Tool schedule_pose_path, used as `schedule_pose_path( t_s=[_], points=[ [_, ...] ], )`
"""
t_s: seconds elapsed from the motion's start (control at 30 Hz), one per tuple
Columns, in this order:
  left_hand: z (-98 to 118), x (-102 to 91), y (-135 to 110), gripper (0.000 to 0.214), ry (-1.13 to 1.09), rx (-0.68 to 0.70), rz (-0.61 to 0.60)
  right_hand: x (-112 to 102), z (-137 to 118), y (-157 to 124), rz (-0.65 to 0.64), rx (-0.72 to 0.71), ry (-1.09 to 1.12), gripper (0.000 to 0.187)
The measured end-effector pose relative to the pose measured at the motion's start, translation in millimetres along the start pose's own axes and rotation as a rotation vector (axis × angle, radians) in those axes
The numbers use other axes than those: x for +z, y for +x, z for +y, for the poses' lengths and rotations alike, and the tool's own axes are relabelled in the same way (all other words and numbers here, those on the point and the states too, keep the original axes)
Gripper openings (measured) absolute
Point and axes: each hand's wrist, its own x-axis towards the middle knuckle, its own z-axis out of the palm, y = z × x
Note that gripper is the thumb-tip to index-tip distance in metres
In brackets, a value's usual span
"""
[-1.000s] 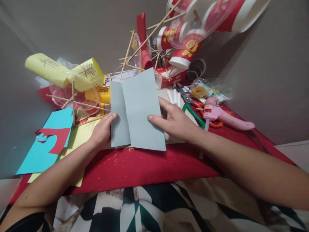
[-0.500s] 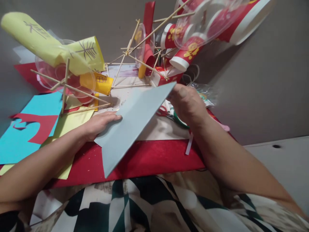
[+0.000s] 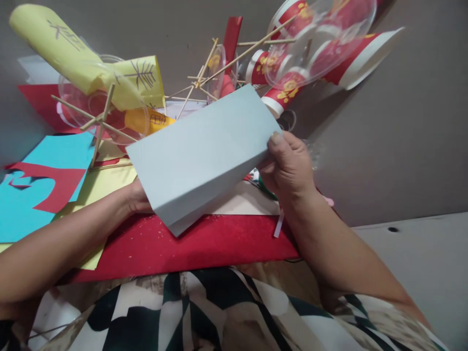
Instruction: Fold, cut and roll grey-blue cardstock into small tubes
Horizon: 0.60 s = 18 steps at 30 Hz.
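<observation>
A folded sheet of pale blue-grey paper [image 3: 204, 146] is held up over the table, with a crease along its lower edge. My right hand [image 3: 288, 161] pinches its right end, the thumb on the front face. My left hand [image 3: 141, 197] is behind the sheet's lower left side, and its fingers are hidden, so I cannot see whether it grips the paper. Beyond the sheet stands a frame of thin wooden sticks [image 3: 197, 84] with clear plastic discs, and part of it is covered by the paper.
Red paper cups [image 3: 287, 92] hang on the frame at the upper right. A yellow paper roll [image 3: 54, 46] rises at the left. Turquoise paper [image 3: 22, 214] with a red cut-out [image 3: 68, 187] on it lies at the left. Red cloth [image 3: 197, 248] covers the table's front edge.
The paper has turned so that its broad face shows towards me, and its near corner has risen. My left hand has slipped behind it; my right hand still holds the right end.
</observation>
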Motion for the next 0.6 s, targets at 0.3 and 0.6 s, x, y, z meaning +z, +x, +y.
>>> schedule_pose_path(
  t_s=[0.3, 0.6],
  points=[
    [9, -6.3, 10, 0.047, -0.639, -0.088, -0.001, -10, 12, 11, 0.062, 0.123, -0.066, 0.041],
    [9, 10.0, 0, 0.052, -0.527, -0.09, -0.032, -7, 20, 14, 0.135, 0.184, 0.018, 0.041]
  ],
)
